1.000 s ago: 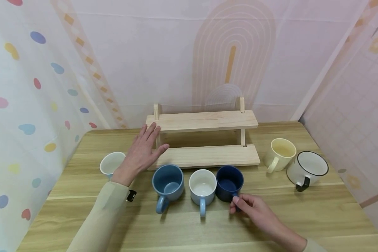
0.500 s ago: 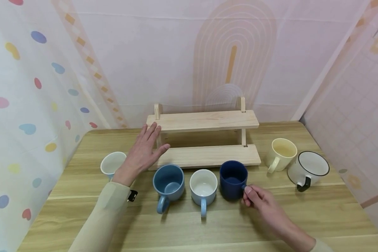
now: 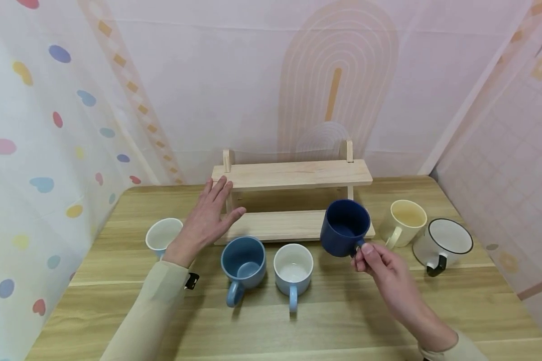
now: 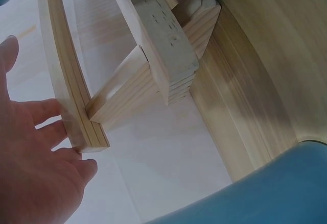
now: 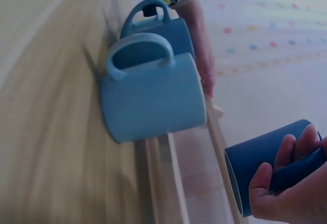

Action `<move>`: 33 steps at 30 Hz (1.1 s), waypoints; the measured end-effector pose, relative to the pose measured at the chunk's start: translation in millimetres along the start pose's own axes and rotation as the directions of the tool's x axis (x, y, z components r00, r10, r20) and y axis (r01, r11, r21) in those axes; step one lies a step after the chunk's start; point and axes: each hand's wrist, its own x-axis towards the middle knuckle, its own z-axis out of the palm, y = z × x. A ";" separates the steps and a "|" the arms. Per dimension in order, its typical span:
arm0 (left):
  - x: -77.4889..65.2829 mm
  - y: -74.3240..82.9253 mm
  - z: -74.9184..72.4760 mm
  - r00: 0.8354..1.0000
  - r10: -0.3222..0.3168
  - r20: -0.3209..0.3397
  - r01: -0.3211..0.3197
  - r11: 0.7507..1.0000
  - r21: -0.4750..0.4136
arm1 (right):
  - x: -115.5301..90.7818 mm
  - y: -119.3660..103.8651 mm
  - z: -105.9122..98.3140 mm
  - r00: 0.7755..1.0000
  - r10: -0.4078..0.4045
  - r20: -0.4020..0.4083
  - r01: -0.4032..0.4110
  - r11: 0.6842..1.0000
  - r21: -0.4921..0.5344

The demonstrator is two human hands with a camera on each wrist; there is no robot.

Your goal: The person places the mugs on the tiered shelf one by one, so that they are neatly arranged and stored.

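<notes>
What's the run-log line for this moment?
right hand: grips dark-blue cylindrical mug by handle, held above wood-grain table | left hand: touches upper left end of pale wooden two-tier rack

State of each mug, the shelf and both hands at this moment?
Dark blue mug: lifted by its handle
Medium blue mug: upright, empty
Light blue mug: upright, empty
Yellow mug: upright
Black-rimmed white mug: upright
Leftmost mug: upright, partly hidden
Wooden shelf: standing upright
Left hand: touching the shelf
Right hand: gripping the dark blue mug's handle
</notes>
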 end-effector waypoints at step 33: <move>0.6 5.6 0.7 0.999 -0.024 0.024 0.024 1.000 0.016 | 78.4 -27.1 0.3 0.986 -0.089 -0.143 0.113 0.978 0.173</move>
